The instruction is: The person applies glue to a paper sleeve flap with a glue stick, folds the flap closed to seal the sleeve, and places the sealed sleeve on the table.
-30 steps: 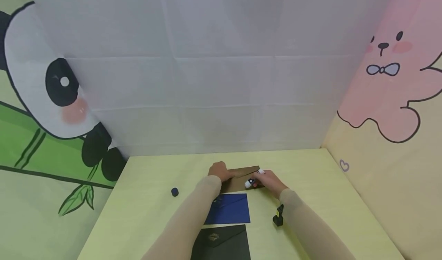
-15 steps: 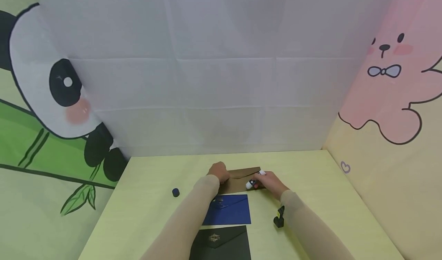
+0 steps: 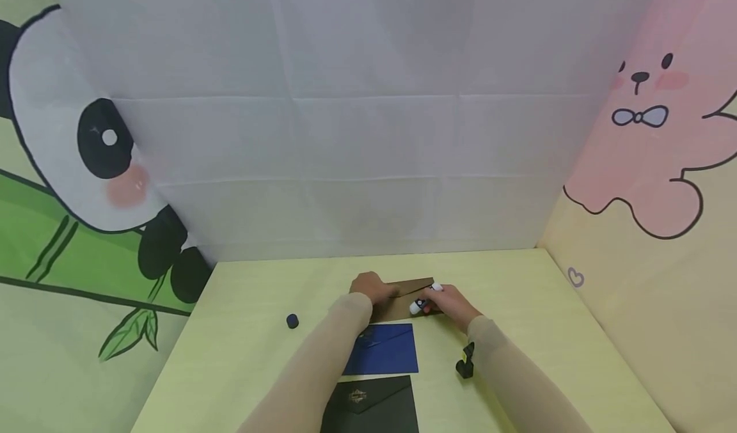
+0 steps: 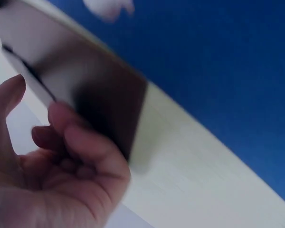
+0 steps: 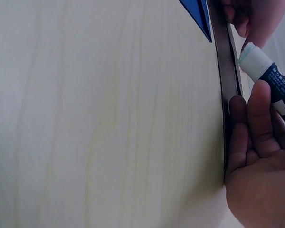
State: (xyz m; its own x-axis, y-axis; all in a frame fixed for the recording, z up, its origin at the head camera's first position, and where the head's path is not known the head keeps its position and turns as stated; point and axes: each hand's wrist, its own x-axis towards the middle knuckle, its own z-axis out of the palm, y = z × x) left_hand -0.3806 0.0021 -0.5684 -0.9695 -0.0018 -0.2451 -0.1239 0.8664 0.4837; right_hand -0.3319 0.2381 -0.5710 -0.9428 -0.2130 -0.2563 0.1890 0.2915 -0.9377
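Observation:
A brown envelope (image 3: 397, 308) lies at the back of the row. My left hand (image 3: 371, 287) rests on its left part, near the diagonal flap edge. In the left wrist view the left fingers (image 4: 92, 147) are loosely bent against the envelope, with the thumb held apart. My right hand (image 3: 451, 302) grips a glue stick (image 5: 278, 85), dark blue with a white exposed end and no cap on it. The right fingers also lie along the envelope's near edge. A dark blue cap (image 3: 292, 321) stands on the table to the left.
A blue envelope (image 3: 382, 350) and a black envelope (image 3: 374, 407) with a gold emblem lie in front on the pale table (image 3: 242, 356). A white cloth (image 3: 368, 132) hangs behind. Printed side walls flank the table. A small black device (image 3: 465, 361) is by the right sleeve.
My left hand drew back slightly to the left, then came right again, with the thumb over the flap. The right hand and glue stick have stayed almost in place.

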